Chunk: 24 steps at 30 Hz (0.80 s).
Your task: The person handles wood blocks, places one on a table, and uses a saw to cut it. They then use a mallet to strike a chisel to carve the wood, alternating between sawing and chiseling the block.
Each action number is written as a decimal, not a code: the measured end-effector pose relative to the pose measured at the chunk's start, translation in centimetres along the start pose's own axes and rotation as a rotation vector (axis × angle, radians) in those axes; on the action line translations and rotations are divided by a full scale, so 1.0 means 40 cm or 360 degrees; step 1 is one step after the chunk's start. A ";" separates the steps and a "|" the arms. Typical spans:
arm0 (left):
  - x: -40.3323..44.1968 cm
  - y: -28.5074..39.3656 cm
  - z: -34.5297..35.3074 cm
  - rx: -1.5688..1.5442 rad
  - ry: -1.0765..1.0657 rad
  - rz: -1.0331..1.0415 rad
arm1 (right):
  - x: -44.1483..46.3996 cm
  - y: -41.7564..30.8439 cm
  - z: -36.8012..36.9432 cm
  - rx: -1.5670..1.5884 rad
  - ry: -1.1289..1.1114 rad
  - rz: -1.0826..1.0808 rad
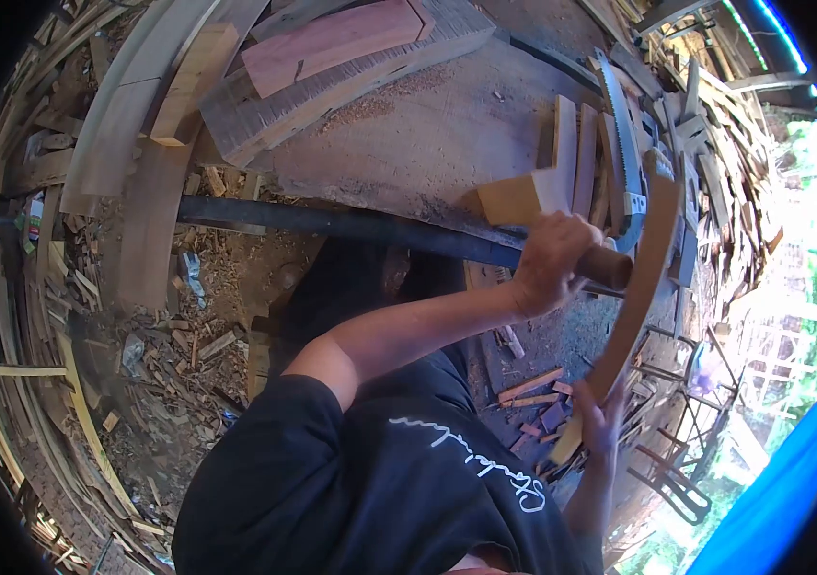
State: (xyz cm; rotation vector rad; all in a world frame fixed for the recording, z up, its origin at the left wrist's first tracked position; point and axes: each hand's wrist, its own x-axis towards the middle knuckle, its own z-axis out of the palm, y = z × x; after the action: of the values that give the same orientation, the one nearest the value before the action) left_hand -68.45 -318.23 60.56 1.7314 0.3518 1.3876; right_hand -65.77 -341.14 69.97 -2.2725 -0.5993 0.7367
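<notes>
My right hand (601,422) grips the lower part of a long curved wooden piece (643,278), which stands slanted at the right side of the bench. My left hand (554,261) is closed round a brown round wooden handle (606,267), whose end sticks out toward the curved piece. Just beyond the left fist is a pale wooden block (509,201), slightly blurred; whether it is joined to the handle I cannot tell. A saw with a toothed blade (617,120) lies beside several wooden strips (585,158), past both hands.
A broad wooden work surface (408,144) with sawdust spreads ahead. On it rest a thick timber beam (351,81) and a reddish board (336,43). A dark pipe (332,220) runs along its near side. Offcuts and shavings (169,374) litter the ground; metal bars (681,470) stand at right.
</notes>
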 end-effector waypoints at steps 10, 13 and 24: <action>0.032 -0.024 -0.009 -0.0021 0.0167 -0.0051 | -0.014 -0.022 -0.110 0.0773 0.0363 -0.1266; 0.039 -0.025 -0.029 -0.0167 0.0147 -0.0148 | 0.009 0.001 -0.047 0.0818 0.0636 -0.0600; 0.169 -0.207 -0.199 -0.0158 0.0073 -0.1305 | 0.192 0.162 0.126 0.0262 0.0268 -0.0027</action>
State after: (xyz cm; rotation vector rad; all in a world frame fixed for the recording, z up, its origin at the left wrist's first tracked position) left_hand -70.91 -305.29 58.73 1.2430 0.8841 0.8176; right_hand -61.97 -338.73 59.66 -2.1480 -0.4603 0.5583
